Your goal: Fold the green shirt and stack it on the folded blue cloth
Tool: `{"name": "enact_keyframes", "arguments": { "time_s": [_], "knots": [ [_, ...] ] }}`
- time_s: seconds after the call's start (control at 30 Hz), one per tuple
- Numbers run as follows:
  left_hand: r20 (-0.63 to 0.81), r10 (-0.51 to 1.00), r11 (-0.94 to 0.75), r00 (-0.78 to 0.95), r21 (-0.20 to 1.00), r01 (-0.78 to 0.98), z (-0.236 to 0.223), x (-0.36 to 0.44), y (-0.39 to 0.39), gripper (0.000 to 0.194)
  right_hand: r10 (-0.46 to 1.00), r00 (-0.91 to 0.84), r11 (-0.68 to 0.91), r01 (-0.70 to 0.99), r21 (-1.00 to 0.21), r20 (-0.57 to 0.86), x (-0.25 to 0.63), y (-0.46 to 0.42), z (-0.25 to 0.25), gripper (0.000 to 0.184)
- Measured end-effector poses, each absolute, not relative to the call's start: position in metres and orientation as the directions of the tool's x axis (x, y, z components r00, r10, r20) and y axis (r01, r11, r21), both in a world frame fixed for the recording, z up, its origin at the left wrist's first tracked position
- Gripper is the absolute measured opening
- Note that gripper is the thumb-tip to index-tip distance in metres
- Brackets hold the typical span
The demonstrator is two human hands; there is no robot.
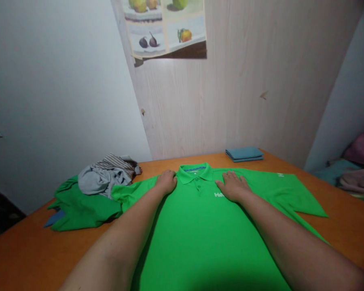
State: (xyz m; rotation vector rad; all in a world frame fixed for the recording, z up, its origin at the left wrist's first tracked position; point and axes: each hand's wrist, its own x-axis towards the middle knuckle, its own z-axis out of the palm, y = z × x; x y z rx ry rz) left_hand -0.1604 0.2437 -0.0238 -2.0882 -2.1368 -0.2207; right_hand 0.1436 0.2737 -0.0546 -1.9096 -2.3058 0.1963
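Note:
A bright green polo shirt (197, 230) lies spread front side up, its collar (195, 173) at the far end and its buttoned placket facing up. My right hand (234, 186) rests flat on the chest beside the white lettering, which it partly covers; its fingers are spread. On the other side of the collar, my left hand (166, 182) lies on the shoulder, palm down, with its fingers foreshortened and partly hidden. The right-hand sleeve (306, 196) stretches out across the table, while the left-hand sleeve reaches a clothes pile.
The orange table (27, 258) carries a heap of darker green clothing (85, 208) and grey clothing (98, 178) at left. A folded blue-grey cloth (244, 154) lies by the back wall. Pink and teal fabrics (359, 161) are at the far right. A fruit poster (166, 28) hangs above.

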Motion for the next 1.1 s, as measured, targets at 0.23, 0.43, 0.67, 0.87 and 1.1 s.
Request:
{"name": "enact_keyframes", "arguments": {
  "time_s": [0.23, 0.43, 0.67, 0.87, 1.1],
  "knots": [
    [0.182, 0.981, -0.063, 0.059, 0.019, 0.998, -0.024, -0.161, 0.249, 0.040, 0.983, -0.183, 0.181, 0.964, -0.194, 0.006, 0.143, 0.272, -0.050, 0.083],
    [0.294, 0.955, -0.038, 0.030, 0.021, 0.999, -0.018, -0.146, 0.240, 0.038, 0.984, -0.180, 0.177, 0.967, -0.184, -0.004, 0.142, 0.269, -0.047, 0.082],
    [0.342, 0.914, -0.232, 0.220, -0.005, 0.973, -0.011, -0.104, 0.239, 0.030, 0.984, -0.178, 0.173, 0.967, -0.187, -0.013, 0.141, 0.267, -0.044, 0.081],
    [0.316, 0.926, -0.207, 0.208, -0.038, 0.978, -0.011, -0.084, 0.252, 0.027, 0.984, -0.178, 0.171, 0.965, -0.198, -0.021, 0.141, 0.266, -0.042, 0.081],
    [0.382, 0.910, -0.177, 0.163, 0.003, 0.984, -0.013, -0.086, 0.247, 0.025, 0.984, -0.177, 0.168, 0.964, -0.205, -0.030, 0.140, 0.265, -0.040, 0.081]
  ]
}}
